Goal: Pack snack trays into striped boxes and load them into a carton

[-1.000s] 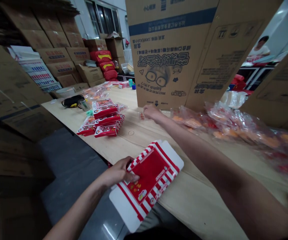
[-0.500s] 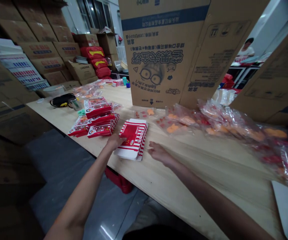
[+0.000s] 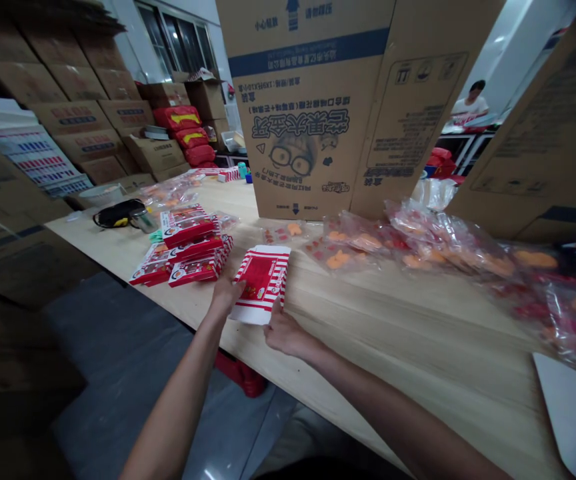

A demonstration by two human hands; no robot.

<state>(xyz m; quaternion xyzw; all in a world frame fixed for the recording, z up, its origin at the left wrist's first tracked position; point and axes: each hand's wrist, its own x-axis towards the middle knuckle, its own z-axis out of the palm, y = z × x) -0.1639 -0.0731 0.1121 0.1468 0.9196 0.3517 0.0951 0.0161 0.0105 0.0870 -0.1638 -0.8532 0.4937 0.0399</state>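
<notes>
A red-and-white striped carton [image 3: 259, 277] lies on the wooden table in front of me, its white end flap toward me. My left hand [image 3: 227, 293] grips its left edge, thumb on the printed face. At the near right corner, my right hand [image 3: 284, 331] is closed on the carton's side, with its index finger along the edge; the other fingers are curled. Just left of the carton sits a pile of filled red boxes [image 3: 188, 247] with striped sides. Behind and to the right are clear plastic bags of orange and red pieces [image 3: 341, 259].
A tall cardboard box [image 3: 313, 113] stands on the table's far side. More sealed bags [image 3: 448, 247] spread along the right. A black pouch [image 3: 118, 213] and a metal cup [image 3: 143, 220] sit at the left. A person [image 3: 469, 107] works in the background.
My right hand has moved left from beside the carton onto its near right corner. My left hand stays on the left edge. The view has shifted slightly.
</notes>
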